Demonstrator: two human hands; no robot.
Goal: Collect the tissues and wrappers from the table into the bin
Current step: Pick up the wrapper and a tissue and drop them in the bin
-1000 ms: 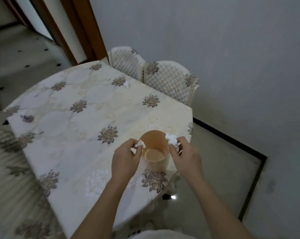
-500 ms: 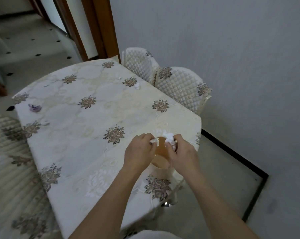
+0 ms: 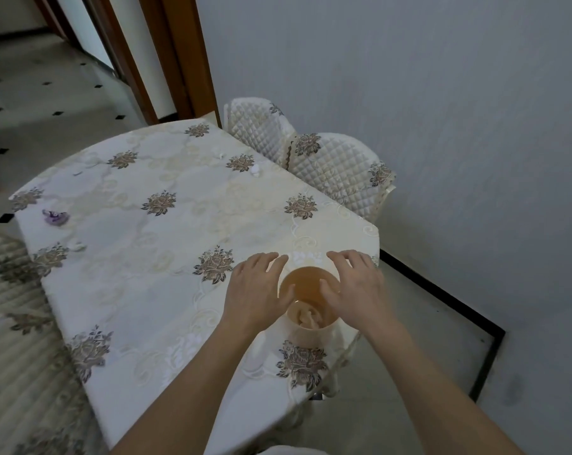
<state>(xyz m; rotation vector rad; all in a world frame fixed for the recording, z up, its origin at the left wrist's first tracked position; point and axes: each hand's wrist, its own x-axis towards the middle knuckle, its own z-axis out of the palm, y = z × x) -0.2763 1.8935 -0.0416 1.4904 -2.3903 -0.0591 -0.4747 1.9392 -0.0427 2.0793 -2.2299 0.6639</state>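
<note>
A small tan bin stands on the table's near right corner, with crumpled white tissues lying in its bottom. My left hand hovers at the bin's left rim and my right hand at its right rim, both with fingers spread and nothing in them. Farther off on the cloth lie a purple wrapper at the left edge, a small white tissue near it, and a white tissue at the far right side.
The table wears a cream floral cloth. Two quilted chairs stand against the grey wall behind it. Another covered chair is at the left. A doorway with brown frame opens at the back.
Both hands held white tissues over the bin; the tissues have dropped inside and both hands have opened. The view has shifted closer.
</note>
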